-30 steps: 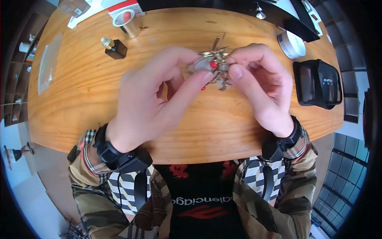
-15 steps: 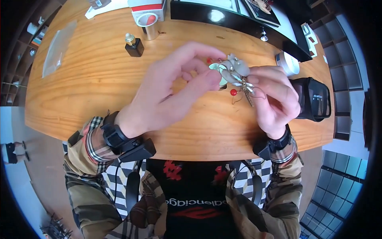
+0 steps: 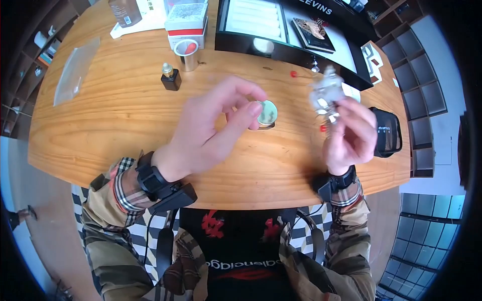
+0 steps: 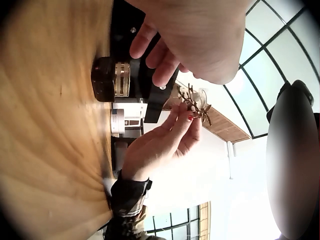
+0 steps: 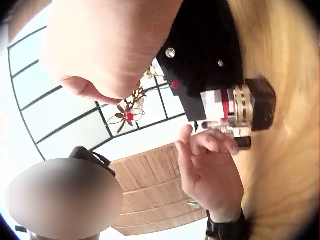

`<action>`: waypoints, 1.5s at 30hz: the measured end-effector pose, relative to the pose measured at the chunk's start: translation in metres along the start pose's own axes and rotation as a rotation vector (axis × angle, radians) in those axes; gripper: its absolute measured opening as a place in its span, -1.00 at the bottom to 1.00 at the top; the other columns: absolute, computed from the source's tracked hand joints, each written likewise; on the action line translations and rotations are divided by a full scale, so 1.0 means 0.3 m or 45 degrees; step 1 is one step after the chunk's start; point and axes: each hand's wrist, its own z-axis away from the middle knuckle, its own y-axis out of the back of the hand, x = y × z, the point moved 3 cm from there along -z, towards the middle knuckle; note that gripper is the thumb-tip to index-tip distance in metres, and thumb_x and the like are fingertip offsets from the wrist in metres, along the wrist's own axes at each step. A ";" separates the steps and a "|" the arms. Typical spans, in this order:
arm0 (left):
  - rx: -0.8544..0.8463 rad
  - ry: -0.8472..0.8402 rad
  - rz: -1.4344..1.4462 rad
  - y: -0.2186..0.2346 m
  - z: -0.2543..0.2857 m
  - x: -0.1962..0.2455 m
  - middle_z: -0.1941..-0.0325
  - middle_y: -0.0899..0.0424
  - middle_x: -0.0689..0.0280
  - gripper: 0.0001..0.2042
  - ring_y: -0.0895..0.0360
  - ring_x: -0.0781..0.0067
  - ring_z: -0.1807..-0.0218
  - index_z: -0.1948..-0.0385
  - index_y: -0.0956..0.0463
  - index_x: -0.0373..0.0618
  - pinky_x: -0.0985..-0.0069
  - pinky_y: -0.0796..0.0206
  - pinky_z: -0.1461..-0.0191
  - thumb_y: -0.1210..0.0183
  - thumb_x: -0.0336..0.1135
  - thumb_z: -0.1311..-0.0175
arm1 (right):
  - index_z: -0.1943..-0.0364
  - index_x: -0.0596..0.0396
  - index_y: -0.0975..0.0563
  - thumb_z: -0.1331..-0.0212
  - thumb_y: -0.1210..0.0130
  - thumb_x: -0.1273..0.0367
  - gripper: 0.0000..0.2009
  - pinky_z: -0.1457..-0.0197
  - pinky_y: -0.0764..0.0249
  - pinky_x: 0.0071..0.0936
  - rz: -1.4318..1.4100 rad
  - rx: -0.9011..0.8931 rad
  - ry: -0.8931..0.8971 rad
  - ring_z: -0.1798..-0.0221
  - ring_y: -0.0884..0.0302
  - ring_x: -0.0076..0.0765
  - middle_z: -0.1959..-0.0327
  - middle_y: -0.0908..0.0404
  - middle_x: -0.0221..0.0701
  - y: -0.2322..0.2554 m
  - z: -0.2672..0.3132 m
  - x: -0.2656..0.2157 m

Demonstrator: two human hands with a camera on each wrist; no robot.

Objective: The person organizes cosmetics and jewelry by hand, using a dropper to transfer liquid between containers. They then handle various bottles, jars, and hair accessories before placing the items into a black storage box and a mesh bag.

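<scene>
At the right in the head view, the right hand (image 3: pixel 351 131) pinches a metallic ornament (image 3: pixel 327 93) with pale petals and red beads. The same ornament (image 5: pixel 131 111) hangs from the fingertips in the right wrist view, showing branch-like metal and thin wires. The left hand (image 3: pixel 208 125) holds nothing, its fingers loosely bent beside a jar with a pale green top (image 3: pixel 267 113). From the side, the jar (image 4: pixel 121 79) shows a gold band on a dark base standing on the table. The left hand (image 5: pixel 212 167) is apart from it in the right wrist view.
A small dark bottle (image 3: pixel 171 79) and a metal cup (image 3: pixel 188 61) stand left of centre, with stacked boxes (image 3: pixel 187 22) behind. A black display case (image 3: pixel 251 46) spans the back. A black mesh pouch (image 3: pixel 387 131) lies at the right, a clear bag (image 3: pixel 75 72) at the left.
The left hand has let go of the ornament, which both hands held earlier. The right hand has carried it to the right, apart from the left hand. The jar's green top has come into full sight.
</scene>
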 end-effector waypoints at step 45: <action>0.018 0.041 -0.354 0.055 -0.038 -0.085 0.49 -0.67 0.39 -0.91 -0.61 0.70 0.44 0.17 -0.57 -0.18 0.67 -0.28 0.41 -0.16 -0.38 -0.50 | 0.09 0.15 -0.69 -0.39 -0.13 0.29 -0.76 -0.19 -0.48 -0.26 0.588 -0.611 -0.323 -0.06 -0.64 0.00 0.03 -0.73 -0.20 0.030 -0.316 0.217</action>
